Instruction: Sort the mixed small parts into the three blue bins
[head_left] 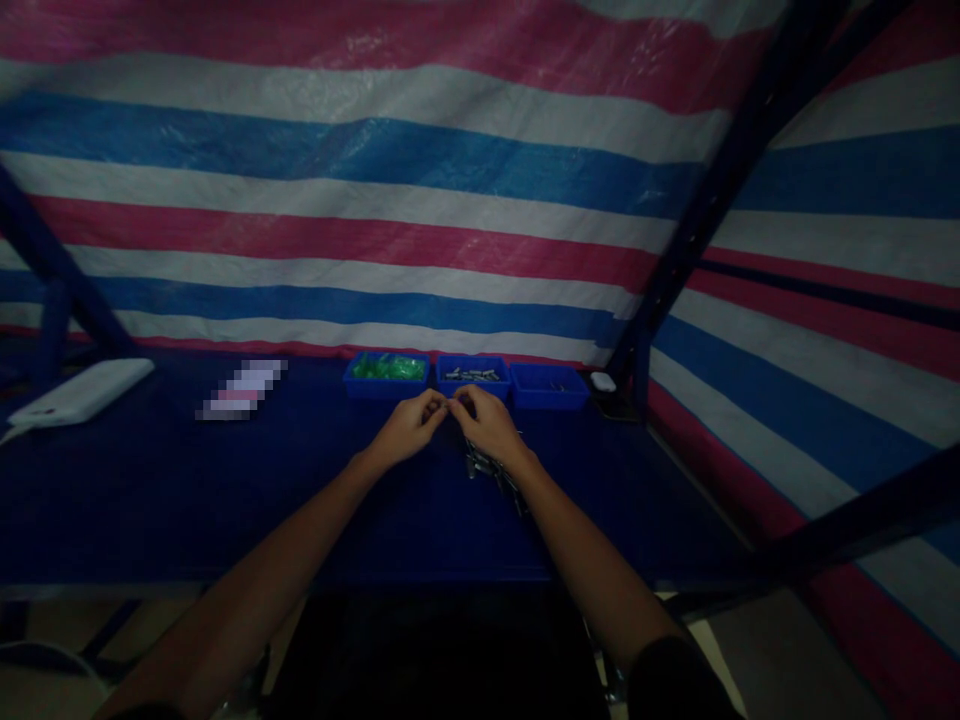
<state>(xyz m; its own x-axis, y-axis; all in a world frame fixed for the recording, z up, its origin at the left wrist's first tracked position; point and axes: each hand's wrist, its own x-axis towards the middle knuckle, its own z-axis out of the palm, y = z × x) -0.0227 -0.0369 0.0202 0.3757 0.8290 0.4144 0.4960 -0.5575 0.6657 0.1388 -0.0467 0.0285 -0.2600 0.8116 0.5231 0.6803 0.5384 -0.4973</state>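
- Black sleeve (679,680) covers your right upper arm at the bottom edge, and both bare forearms reach forward from you over the dark blue table (187,490).
- Loose metal parts (484,465) lie in a small heap on the tabletop, partly hidden by your right hand and wrist.
- Your left hand (411,425) and right hand (486,422) meet just beyond that heap, fingers curled toward the thumbs and fingertips close together; you cannot tell from this view whether they pinch something small.
- Well to your left lie a white device (82,392) with a cable and a blurred-out flat item (244,390).
- Past your hands, three blue trays stand in a row: the left tray (386,389) holds green pieces, the middle tray (496,391) small metal pieces, the right tray (551,401) a few thin bits.
- Beside the right tray, you have a small white case (602,381) and a dark flat object (616,409).
- Striped sheeting (375,235) in red, white and blue hangs behind everything.
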